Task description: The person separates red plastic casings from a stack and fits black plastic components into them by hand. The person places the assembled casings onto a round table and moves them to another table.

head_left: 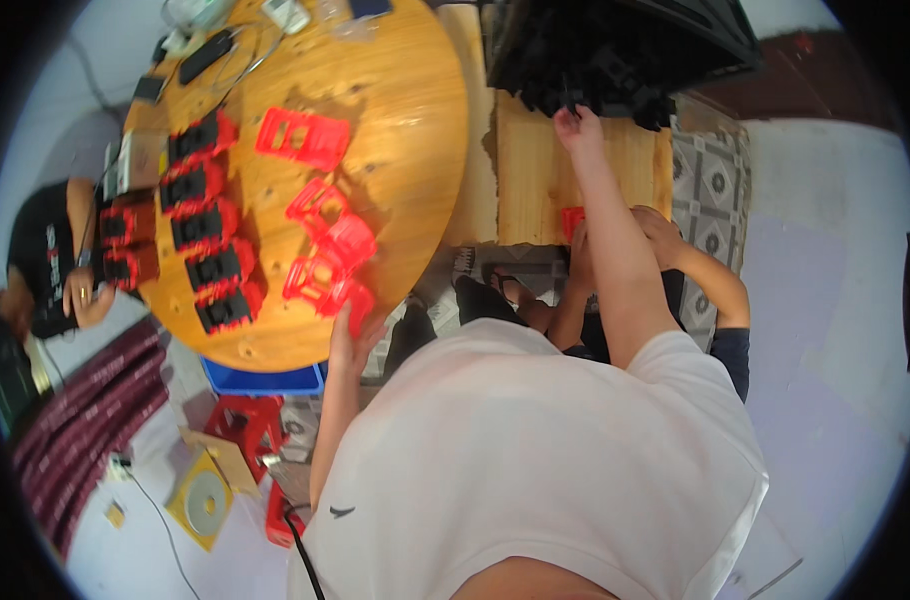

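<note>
My left hand is closed on the near end of a red plastic frame at the round table's right edge. Two more red frames, one with a rounded opening and one flat with cut-outs, lie beyond it. Stretched far forward, my right hand pinches a small black plastic part at the rim of a heap of black parts. That heap fills a dark crate. The exact shape of the pinched part is too small to tell.
Several red frames with black inserts stand in rows on the round wooden table. Beneath my right arm, another person's hands work near a red piece by the wooden bench. A person sits at far left.
</note>
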A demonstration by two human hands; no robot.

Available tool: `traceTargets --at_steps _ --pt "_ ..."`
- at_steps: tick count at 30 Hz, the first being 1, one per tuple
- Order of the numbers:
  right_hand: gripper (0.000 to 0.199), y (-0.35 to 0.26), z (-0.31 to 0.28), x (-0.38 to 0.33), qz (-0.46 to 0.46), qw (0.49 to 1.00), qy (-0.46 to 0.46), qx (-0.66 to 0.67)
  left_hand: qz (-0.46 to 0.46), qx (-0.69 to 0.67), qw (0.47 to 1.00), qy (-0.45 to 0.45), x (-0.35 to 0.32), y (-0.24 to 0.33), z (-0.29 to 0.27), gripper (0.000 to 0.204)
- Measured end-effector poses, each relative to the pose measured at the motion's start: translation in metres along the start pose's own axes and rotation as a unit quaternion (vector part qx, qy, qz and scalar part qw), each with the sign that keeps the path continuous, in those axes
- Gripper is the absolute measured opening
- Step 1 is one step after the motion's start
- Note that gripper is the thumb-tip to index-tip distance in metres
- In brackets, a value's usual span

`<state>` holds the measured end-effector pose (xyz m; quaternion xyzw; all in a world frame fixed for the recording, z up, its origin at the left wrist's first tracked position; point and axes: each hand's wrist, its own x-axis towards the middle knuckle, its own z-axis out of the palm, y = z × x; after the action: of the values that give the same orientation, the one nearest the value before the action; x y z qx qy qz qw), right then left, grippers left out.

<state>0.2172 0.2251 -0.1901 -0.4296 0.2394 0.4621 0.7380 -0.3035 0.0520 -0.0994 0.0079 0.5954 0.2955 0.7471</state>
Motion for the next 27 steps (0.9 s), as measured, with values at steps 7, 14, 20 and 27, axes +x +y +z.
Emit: traceTargets --at_steps 7,14,20,27 --pt "0.012 0.089 -0.005 -0.157 0.133 0.868 -0.303 -0.369 0.117 -0.005 0.993 0.025 0.007 -0.007 -0.003 0.035" --pt "0.016 0.177 0.064 -0.291 0.013 0.453 -0.619 -0.642 0.172 0.24 0.953 0.065 0.007 0.024 -0.071 0.042" --pt "0.018 0.242 0.077 -0.301 -0.016 0.454 -0.587 -0.67 0.195 0.136 0.968 0.085 -0.002 0.02 -0.08 0.036" --pt "0.021 0.25 0.005 -0.305 0.039 0.594 -0.506 -0.624 0.452 0.29 0.783 0.313 -0.025 0.037 -0.067 0.025"
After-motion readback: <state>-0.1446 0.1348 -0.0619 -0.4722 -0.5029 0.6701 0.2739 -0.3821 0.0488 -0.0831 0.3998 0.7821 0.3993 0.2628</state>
